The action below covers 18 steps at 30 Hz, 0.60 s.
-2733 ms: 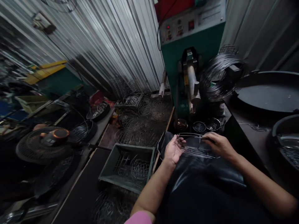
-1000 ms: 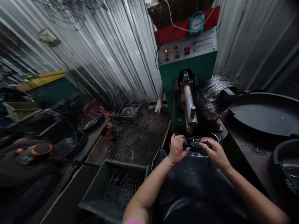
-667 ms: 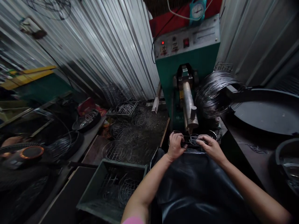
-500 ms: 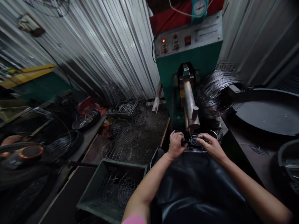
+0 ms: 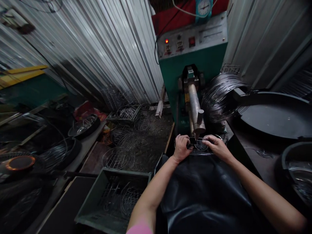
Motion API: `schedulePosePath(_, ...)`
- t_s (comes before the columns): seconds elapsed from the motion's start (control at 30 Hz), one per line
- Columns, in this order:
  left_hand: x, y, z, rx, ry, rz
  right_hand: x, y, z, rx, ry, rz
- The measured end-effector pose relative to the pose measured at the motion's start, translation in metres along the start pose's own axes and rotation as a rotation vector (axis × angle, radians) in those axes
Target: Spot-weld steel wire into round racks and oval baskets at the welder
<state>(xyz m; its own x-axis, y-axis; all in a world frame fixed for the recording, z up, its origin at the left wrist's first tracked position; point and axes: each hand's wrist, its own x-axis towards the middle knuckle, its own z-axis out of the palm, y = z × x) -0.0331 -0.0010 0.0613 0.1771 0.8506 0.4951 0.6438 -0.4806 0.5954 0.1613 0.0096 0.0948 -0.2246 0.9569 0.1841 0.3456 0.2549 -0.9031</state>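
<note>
A round wire rack of thin shiny rods lies above my lap, just under the tip of the metal electrode arm of a green spot-welding machine. My left hand is closed on the rack's left side, thumb toward the middle. On the right side, my right hand pinches the wires with thumb and fingers. Whether the electrode tip touches the wire, I cannot tell. The fingers hide parts of the rack.
A green plastic crate with wire racks stands at my left. More wire pieces lie behind it. Right of the machine hangs a wire coil, beside a large dark pan. A black tub sits at the far right.
My view has turned slightly right, so the scene sits further left. Both hands keep hold of the rack under the electrode. A co-worker's hand at the far left has left the view.
</note>
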Motion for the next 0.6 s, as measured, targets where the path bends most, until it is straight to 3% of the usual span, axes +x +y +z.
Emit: schedulePosePath(0.6,0.0058,-0.0036,-0.0024,0.134,-0.017,0.047,0.0049,0.0035,-0.0008,0.027,-0.017,0.057)
